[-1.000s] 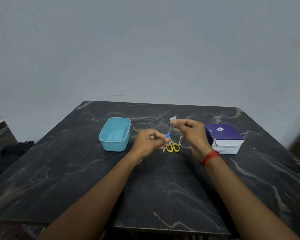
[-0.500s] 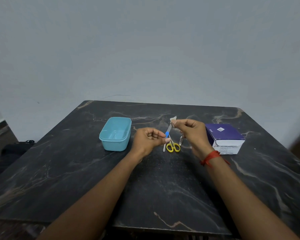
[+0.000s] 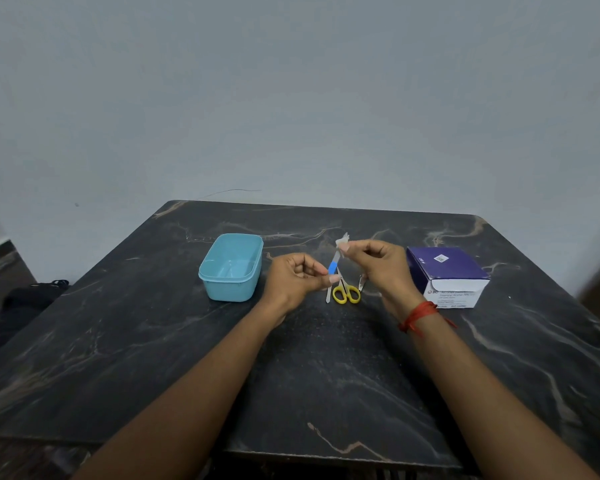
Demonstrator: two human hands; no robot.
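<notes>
My left hand pinches the lower end of a thin tool with a blue grip, held slanting up above the table. My right hand pinches a small white wipe around the tool's upper tip. Under the hands, yellow-handled scissors lie flat on the dark marble table. A slim metal piece lies just left of the scissors and another shows beside my right wrist.
A light blue plastic tub stands left of my left hand, with nothing visible inside. A purple and white box sits right of my right hand. A grey wall rises behind the table. A dark bag lies on the floor at left.
The blue-gripped tool has shifted slightly between my fingers while the wipe stays at its tip. Both hands hold nearly the same place.
</notes>
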